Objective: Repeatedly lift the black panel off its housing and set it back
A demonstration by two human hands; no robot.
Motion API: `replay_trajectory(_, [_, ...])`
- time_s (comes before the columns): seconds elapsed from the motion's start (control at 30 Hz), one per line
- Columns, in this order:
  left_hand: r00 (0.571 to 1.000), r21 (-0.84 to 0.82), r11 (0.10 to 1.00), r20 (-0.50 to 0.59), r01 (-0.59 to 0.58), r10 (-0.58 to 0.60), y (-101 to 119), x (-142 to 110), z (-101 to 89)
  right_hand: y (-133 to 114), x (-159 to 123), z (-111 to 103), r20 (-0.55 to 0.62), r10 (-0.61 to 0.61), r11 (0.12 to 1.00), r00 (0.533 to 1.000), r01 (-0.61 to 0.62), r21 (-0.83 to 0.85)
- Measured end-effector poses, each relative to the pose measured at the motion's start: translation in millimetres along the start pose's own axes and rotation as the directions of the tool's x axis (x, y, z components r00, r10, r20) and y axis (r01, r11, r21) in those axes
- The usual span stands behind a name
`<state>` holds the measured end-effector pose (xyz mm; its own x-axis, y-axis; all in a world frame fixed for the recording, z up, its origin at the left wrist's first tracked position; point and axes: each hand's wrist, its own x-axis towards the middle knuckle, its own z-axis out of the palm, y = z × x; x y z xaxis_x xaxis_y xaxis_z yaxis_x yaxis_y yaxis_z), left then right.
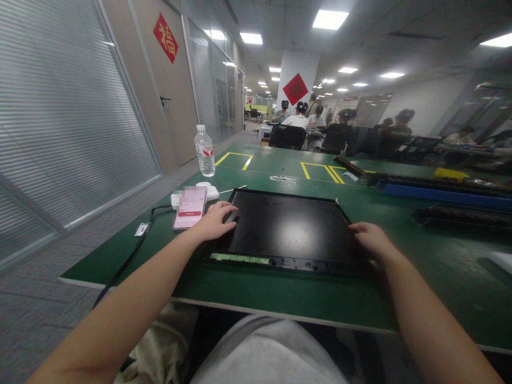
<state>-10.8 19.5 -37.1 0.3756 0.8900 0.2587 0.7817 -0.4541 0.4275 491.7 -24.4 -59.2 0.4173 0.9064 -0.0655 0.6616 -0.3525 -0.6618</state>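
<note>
With the black flat panel [294, 226] as the dial's centre and twelve pointing away from the wearer, notes run as follows. Panel lies flat on the green bench [248, 296], near its front edge, glossy face up, a ceiling light reflected in it. Green circuit strip [240, 258] along its near border, at seven.

Left hand [218, 220] at nine to ten: thumb and fingers spread apart, tips over the panel's edge. Right hand [370, 240] at three: fingertips at the side edge, other fingers partly hidden; cannot tell whether they pinch the rim.

Phone [190, 216], screen lit, at nine to ten, just beside the left hand. White rounded object [208, 191] behind it. Water bottle [205, 154] upright at ten to eleven. Yellow tape [229, 154] at eleven. Long blue piece [436, 194] at two, well apart.
</note>
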Motion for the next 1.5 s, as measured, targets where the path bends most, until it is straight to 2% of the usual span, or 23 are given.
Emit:
replay_trajectory(0.8, [0.997,-0.029,0.999,-0.071,-0.044,0.042,1,2,2.9,-9,-2,-5,0.008,-0.019,0.996,1.0,0.019,-0.092])
replay_trajectory(1.0, [0.997,-0.031,0.999,-0.067,-0.034,0.032,2,2,2.0,-3,2,-3,0.005,-0.044,0.996,0.999,0.045,-0.071])
replay_trajectory(1.33, [0.997,-0.02,0.999,-0.069,-0.028,0.026,2,1,0.6,-9,-4,-2,-0.014,-0.066,0.995,0.998,0.065,-0.07])
replay_trajectory(1.5, [0.997,-0.015,0.997,0.002,-0.071,0.071,7,-3,-3.5,-7,-2,1,-0.018,-0.044,0.997,0.999,0.043,-0.057])
